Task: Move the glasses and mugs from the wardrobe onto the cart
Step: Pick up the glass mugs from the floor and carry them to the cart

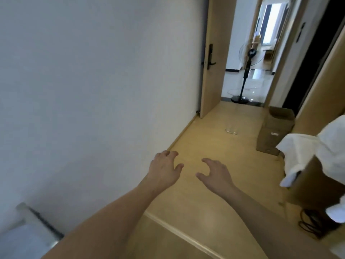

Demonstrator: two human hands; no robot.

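We stand in a narrow entry passage with a pale wooden floor (211, 184), a white wall (93, 90) filling the left of the frame and an open wooden door (212, 58) at upper centre leading to a glossy tiled hallway. The only glassware we can see is a pair of clear glasses (231, 130) standing close together on the floor just right of centre, below the doorway; neither the wardrobe nor the cart shows plainly, and we see no mugs. Our left hand (165, 166) and right hand (214, 173) reach forward at lower centre, side by side and apart, fingers spread and loosely curved, both holding nothing and touching nothing. We judge this a travelling step between picks: the next move calls for turning toward the wardrobe, or else stooping well forward for those floor glasses, which lie far beyond our fingertips. Being thin and clear, they would want a gentle grip, one per hand. As for containers, a brown cardboard box (276, 128) stands open at centre right beside the glasses' stretch of floor; its inside is too dim for us to tell any contents. White bedding (313, 152) drapes over wooden furniture at the right edge, a black pedestal fan (246, 71) stands in the hallway beyond, and a black cable (308, 223) coils at lower right.
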